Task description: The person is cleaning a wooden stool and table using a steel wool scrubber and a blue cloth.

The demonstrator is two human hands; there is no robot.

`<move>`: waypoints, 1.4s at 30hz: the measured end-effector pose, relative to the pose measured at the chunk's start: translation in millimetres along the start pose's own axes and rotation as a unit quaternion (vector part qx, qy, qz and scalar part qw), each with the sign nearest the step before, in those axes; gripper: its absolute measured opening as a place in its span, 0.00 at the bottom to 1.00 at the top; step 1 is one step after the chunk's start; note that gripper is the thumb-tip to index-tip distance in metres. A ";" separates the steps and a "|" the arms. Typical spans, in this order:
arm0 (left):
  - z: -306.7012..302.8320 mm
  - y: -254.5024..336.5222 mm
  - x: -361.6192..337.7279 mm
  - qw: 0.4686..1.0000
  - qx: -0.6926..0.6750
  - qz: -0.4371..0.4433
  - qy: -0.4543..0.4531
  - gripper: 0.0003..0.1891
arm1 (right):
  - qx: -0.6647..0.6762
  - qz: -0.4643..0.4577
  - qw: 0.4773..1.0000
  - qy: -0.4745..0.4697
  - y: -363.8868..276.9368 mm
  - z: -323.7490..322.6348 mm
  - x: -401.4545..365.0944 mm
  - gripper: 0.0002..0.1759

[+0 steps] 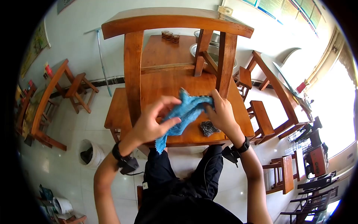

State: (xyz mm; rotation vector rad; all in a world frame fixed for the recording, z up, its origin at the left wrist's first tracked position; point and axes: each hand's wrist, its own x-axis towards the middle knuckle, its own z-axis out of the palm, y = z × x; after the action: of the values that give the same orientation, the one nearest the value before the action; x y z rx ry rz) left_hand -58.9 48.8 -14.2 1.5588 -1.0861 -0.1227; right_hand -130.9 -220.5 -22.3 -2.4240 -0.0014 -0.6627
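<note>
A blue cloth (184, 114) hangs bunched between my two hands, above the front part of the wooden table (164, 87). My right hand (220, 112) pinches the cloth's upper right end between thumb and fingers. At the cloth's left side is my left hand (158, 117), its thumb and fingers apart, with the cloth beside the fingertips. One corner of the cloth dangles past the table's front edge. A dark steel-wool scourer (209, 128) lies on the tabletop, just below my right hand.
An upturned wooden stool or bench (179, 23) stands on the table, its legs flanking the work spot. Behind it are several small brown cups (175, 38) and metal basins (193, 49). Wooden stools (262, 117) stand right; a white bin (97, 154) stands left.
</note>
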 end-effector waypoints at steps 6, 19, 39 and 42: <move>63.9 14.0 -11.3 0.929 0.251 0.257 -0.088 0.32 | 0.328 -0.017 0.936 -0.126 42.6 18.8 11.7 0.24; 13.0 -60.6 -12.2 0.997 -0.073 -0.004 -0.014 0.47 | 0.541 -0.091 0.805 -0.227 37.9 -2.7 25.5 0.20; -9.9 55.3 -8.9 0.938 -0.261 -0.175 0.145 0.15 | 0.589 0.282 0.757 -0.005 -17.9 36.4 -58.3 0.31; -19.2 63.3 -7.2 0.945 -0.257 -0.138 0.150 0.15 | 0.523 0.205 0.813 -0.152 -10.1 42.6 -65.9 0.31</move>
State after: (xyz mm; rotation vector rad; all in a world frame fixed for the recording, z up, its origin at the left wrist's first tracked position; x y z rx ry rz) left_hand -86.7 74.2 40.7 1.1931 -0.5319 -0.3215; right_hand -170.5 -178.0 -76.0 -1.3437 0.0196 -0.0031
